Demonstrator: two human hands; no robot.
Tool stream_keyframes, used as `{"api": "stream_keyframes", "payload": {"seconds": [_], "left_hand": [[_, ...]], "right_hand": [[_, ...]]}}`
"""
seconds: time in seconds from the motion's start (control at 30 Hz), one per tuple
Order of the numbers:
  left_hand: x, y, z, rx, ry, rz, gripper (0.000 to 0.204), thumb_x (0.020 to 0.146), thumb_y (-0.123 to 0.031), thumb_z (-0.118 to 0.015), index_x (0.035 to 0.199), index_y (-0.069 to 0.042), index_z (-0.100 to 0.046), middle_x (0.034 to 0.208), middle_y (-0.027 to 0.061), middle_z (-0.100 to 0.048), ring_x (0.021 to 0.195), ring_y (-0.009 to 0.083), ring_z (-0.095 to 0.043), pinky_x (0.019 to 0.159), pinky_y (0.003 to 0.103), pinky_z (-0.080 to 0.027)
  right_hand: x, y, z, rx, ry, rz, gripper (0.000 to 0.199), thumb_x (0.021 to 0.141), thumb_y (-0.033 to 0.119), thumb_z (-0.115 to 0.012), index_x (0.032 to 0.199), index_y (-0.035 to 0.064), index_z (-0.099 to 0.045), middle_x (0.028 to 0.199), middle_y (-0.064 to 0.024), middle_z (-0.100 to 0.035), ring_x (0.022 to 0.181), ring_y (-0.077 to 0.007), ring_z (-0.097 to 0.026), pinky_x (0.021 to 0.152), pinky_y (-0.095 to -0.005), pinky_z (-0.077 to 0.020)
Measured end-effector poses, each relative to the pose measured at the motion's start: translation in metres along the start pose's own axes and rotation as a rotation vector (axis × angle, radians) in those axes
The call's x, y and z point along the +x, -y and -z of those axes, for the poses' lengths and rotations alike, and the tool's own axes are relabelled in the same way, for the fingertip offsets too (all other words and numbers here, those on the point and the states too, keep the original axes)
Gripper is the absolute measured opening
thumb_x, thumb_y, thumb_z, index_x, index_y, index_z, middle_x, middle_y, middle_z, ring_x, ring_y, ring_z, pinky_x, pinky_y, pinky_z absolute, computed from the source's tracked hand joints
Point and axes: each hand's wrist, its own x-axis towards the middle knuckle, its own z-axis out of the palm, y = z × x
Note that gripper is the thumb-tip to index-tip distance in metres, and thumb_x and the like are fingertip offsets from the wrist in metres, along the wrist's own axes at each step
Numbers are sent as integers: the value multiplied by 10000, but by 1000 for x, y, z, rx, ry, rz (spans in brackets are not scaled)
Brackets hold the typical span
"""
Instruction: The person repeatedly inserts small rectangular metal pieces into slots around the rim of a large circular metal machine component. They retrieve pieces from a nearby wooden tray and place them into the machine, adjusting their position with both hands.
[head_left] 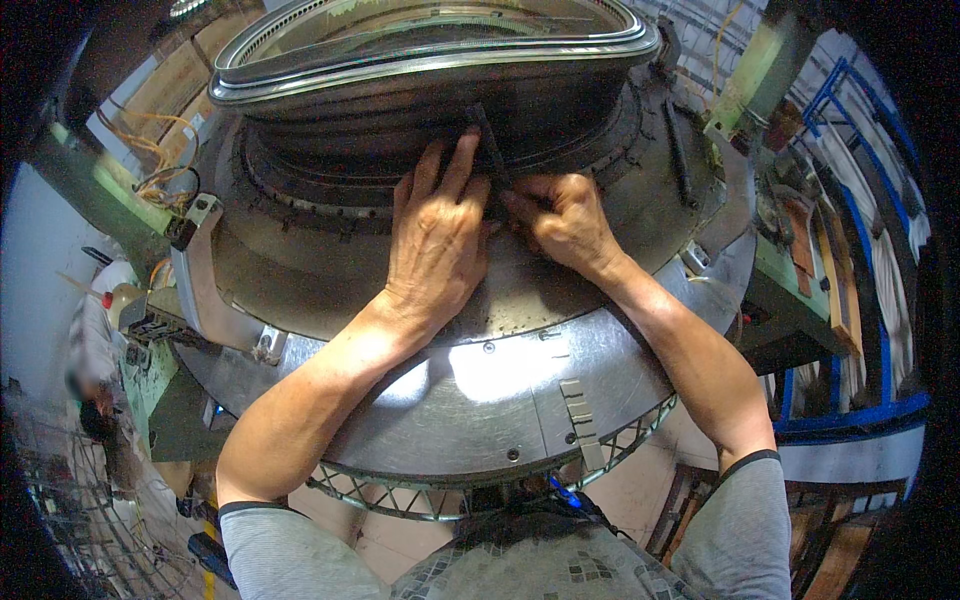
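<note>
Head cam: both hands at near wall of dark drum (330,145), flat dark strip (490,148) against it.
L hand (437,240): fingers extended, slightly apart, index tip on strip; palm down, low on drum's near side. R hand (570,222): curled, thumb + index pinched close at strip's lower end, just below drum wall; can't tell if it grips strip or sth. smaller, contact pt hidden. Strip approx. upright, tilted, top leaning L, at drum's near face, R of ctr. Drum has bright metal rim (430,69) up top. Black rod (680,155) lies R of drum, apart from hands. Shiny plate (440,430) curves round drum's near side, under forearms. Green arms L (125,190) & R (765,70) of drum; blue rack (850,420) well off to R.
</note>
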Motion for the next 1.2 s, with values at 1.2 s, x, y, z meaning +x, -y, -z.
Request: {"api": "stream_keyframes", "payload": {"seconds": [1.2], "left_hand": [[-1,1,1,6,64,18,454,734,-159,-778,1136,12,-654,1572,171,-365,1377,420,-385,1075,552,-363]], "right_hand": [[-1,2,-1,-10,-2,-44,169,927,130,-671,846,-2,-738,569,-44,-618,535,-76,-523,483,-292,-429]]}}
